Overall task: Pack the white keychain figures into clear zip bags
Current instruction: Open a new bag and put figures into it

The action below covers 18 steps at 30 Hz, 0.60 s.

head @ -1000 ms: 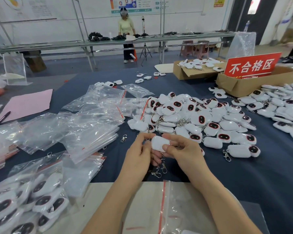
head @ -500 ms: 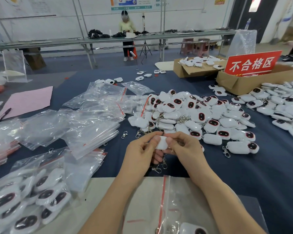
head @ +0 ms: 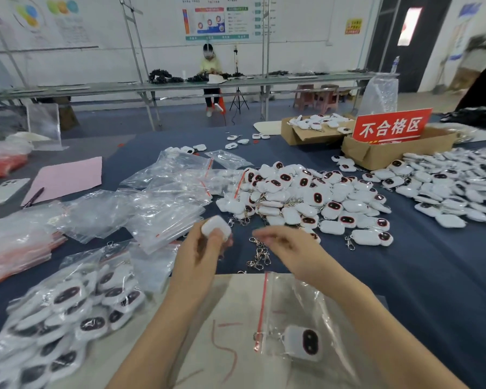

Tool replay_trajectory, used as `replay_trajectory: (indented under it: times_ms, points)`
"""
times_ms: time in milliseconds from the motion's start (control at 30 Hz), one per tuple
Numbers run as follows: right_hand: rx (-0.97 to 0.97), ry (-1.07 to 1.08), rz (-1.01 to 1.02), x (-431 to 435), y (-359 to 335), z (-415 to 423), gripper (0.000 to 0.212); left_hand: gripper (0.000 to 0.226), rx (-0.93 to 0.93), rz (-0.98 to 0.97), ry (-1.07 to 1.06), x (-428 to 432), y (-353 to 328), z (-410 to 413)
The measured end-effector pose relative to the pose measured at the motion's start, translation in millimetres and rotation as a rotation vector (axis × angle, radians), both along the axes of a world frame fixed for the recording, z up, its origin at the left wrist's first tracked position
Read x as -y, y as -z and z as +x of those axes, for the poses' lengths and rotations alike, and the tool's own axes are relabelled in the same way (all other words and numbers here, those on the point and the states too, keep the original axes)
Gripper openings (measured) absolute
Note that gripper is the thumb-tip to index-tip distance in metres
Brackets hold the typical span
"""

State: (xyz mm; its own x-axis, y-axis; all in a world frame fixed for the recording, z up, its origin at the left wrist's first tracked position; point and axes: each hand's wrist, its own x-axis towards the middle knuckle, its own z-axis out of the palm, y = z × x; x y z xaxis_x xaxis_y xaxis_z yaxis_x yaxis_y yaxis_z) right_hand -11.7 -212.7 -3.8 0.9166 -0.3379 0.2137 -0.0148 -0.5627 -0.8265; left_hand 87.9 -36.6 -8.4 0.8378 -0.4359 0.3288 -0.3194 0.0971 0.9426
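My left hand holds a white keychain figure up over the blue cloth, fingers curled round it. To its right my right hand hovers with fingers loosely extended and holds nothing; it is blurred. Loose metal clasps lie between the hands. A clear zip bag with a red seal lies on the grey board near me, one figure inside. A big heap of white figures sits beyond my hands.
Empty zip bags are piled at the left. Filled bags lie at the lower left. Cardboard boxes with a red sign stand at the back right, with more figures beside them. A pink sheet and phone lie far left.
My hands have parted. The left hand has kept the white figure and moved left and up; the right hand has let go and moved right. The view has tilted down.
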Motion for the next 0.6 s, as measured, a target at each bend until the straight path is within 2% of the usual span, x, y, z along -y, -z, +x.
replay_trajectory:
  times_ms: [67,133,167,267,367,600]
  points:
    - [-0.087,-0.085,-0.126,-3.6,2.9,-15.4,0.048,0.017,-0.114,0.048,0.084,-13.7,2.0,-4.4]
    - [-0.154,-0.150,-0.277,-6.4,2.8,-23.9,0.051,0.023,-0.094,0.168,0.154,-24.6,7.0,-9.0]
    - [-0.184,-0.181,-0.350,-7.8,2.4,-26.2,0.049,0.025,0.023,0.293,0.161,-30.0,9.5,-9.5]
    - [-0.254,-0.211,-0.497,-10.5,0.5,-29.8,0.039,0.028,0.539,0.716,0.189,-42.3,11.5,-13.8]
    - [-0.251,-0.157,-0.471,-10.2,-1.3,-33.2,0.035,0.030,0.737,0.864,0.207,-48.4,11.0,-27.4]
    - [-0.144,-0.082,-0.160,-17.1,-1.4,-34.4,0.046,0.034,0.859,0.857,0.237,-28.3,5.2,-51.5]
